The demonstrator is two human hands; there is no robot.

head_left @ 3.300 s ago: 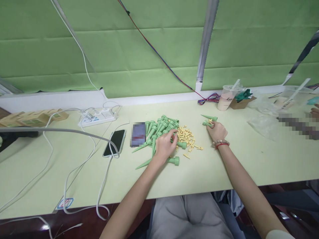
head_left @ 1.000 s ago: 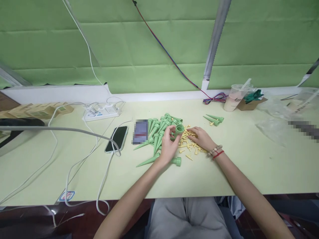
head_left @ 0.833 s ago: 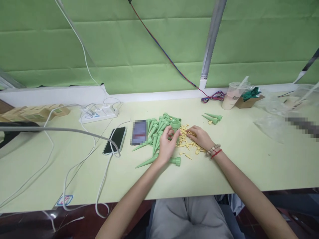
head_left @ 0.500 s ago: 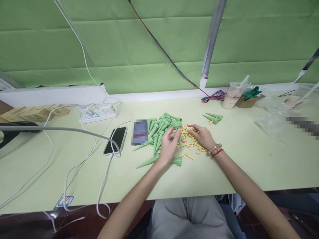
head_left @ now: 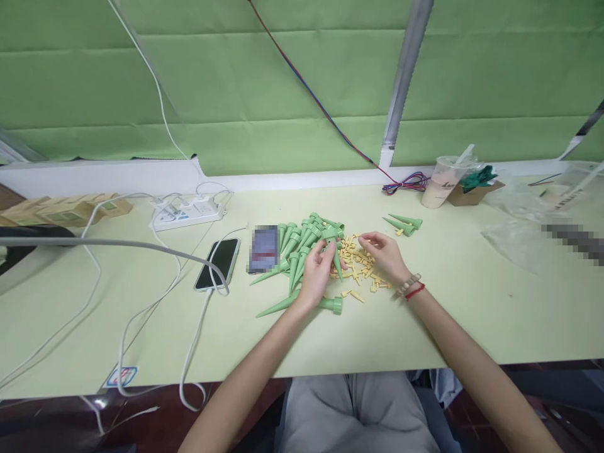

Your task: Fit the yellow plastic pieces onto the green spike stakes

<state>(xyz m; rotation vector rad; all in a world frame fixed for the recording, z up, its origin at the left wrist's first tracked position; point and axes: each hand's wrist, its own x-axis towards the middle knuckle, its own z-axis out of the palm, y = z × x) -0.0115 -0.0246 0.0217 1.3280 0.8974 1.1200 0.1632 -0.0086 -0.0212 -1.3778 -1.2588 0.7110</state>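
Note:
My left hand (head_left: 317,274) is closed around a green plastic watering spike (head_left: 338,267), its wide capped end up and its point slanting down. Over the right side of a heap of small yellow plastic valve pieces (head_left: 352,257), my right hand (head_left: 384,255) has its thumb and forefinger drawn together. Whatever lies between those fingertips is too small to make out. A pile of green spikes (head_left: 295,251) lies just left of the yellow heap. One more spike (head_left: 333,305) rests across the table beneath my left wrist.
Two green spikes (head_left: 403,223) with a yellow piece lie at the back right. Left of the pile are a blurred dark rectangle (head_left: 263,249) and a phone (head_left: 218,264) with white cables. Behind stand a power strip (head_left: 189,215), a drink cup (head_left: 441,182) and a small carton (head_left: 474,193).
My right hand has shifted slightly on the yellow heap, and its fingertips have come together. The held spike has tilted a little in my left hand. The camera view has moved slightly.

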